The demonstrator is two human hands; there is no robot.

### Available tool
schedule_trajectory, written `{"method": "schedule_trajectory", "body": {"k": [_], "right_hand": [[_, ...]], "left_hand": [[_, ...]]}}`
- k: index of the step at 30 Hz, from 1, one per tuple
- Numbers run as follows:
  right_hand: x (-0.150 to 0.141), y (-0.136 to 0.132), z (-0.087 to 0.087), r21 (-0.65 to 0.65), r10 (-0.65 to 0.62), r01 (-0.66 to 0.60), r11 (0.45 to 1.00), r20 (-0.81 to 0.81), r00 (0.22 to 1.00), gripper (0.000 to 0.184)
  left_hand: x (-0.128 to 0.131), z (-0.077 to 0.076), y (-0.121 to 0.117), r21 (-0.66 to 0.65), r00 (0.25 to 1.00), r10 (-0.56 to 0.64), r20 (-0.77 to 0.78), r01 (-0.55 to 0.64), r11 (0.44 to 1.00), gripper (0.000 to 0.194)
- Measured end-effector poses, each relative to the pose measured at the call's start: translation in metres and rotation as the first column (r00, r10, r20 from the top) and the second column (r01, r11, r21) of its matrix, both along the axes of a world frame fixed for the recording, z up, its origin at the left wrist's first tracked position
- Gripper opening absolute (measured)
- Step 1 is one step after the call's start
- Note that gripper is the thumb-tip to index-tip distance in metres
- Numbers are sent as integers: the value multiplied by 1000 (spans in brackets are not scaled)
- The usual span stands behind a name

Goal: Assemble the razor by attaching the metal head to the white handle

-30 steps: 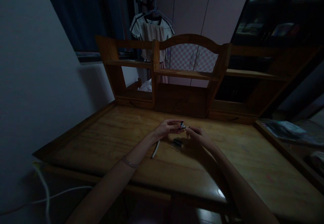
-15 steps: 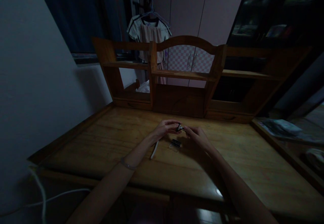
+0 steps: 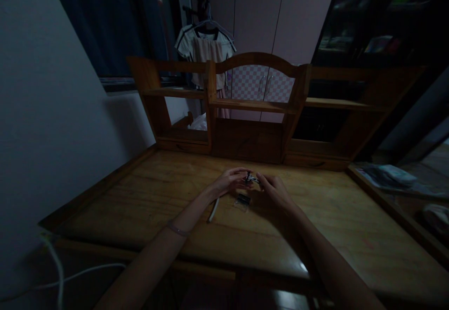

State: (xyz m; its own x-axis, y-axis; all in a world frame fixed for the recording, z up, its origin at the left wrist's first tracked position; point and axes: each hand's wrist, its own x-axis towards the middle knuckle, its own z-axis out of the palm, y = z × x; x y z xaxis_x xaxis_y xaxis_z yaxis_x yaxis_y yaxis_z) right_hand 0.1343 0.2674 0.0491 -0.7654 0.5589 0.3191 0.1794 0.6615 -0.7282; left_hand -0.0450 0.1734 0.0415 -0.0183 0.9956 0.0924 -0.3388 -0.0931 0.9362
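My left hand (image 3: 229, 180) is closed at the fingertips around the dark end of a small silver-and-black metal piece (image 3: 251, 178). From the other side, my right hand (image 3: 273, 188) pinches its silver end between thumb and fingers. The piece is too small and dim for me to tell its kind. Just below the hands, a small black object (image 3: 243, 199) lies on the wooden desk (image 3: 168, 179) with a clear plastic bit (image 3: 241, 206) beside it. A white strip or tube (image 3: 213, 210) sticks out toward me from beneath my left wrist.
A wooden shelf unit (image 3: 254, 105) with small drawers stands along the back of the desk. Papers (image 3: 393, 175) lie beyond the right edge rail. A white cable (image 3: 58, 265) hangs at the lower left. Clothes (image 3: 206, 50) hang behind the shelves.
More of the silver piece now shows between my hands, and my right hand has shifted slightly to the right. The view has tilted a little. The things on the desk stay put.
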Motion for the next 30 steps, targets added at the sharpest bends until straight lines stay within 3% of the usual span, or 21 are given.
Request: {"method": "schedule_trajectory", "body": {"k": [5, 15, 30], "right_hand": [[0, -1, 0, 20, -13, 14, 1000, -26, 1000, 54], [1, 0, 0, 101, -66, 64, 993, 13, 998, 60], [0, 5, -5, 159, -119, 112, 981, 35, 992, 59]], "left_hand": [[-1, -1, 0, -52, 996, -65, -60, 62, 997, 40], [-3, -5, 3, -63, 996, 3, -90, -8, 998, 40], [-1, -1, 0, -54, 994, 1, -105, -6, 999, 36]]}}
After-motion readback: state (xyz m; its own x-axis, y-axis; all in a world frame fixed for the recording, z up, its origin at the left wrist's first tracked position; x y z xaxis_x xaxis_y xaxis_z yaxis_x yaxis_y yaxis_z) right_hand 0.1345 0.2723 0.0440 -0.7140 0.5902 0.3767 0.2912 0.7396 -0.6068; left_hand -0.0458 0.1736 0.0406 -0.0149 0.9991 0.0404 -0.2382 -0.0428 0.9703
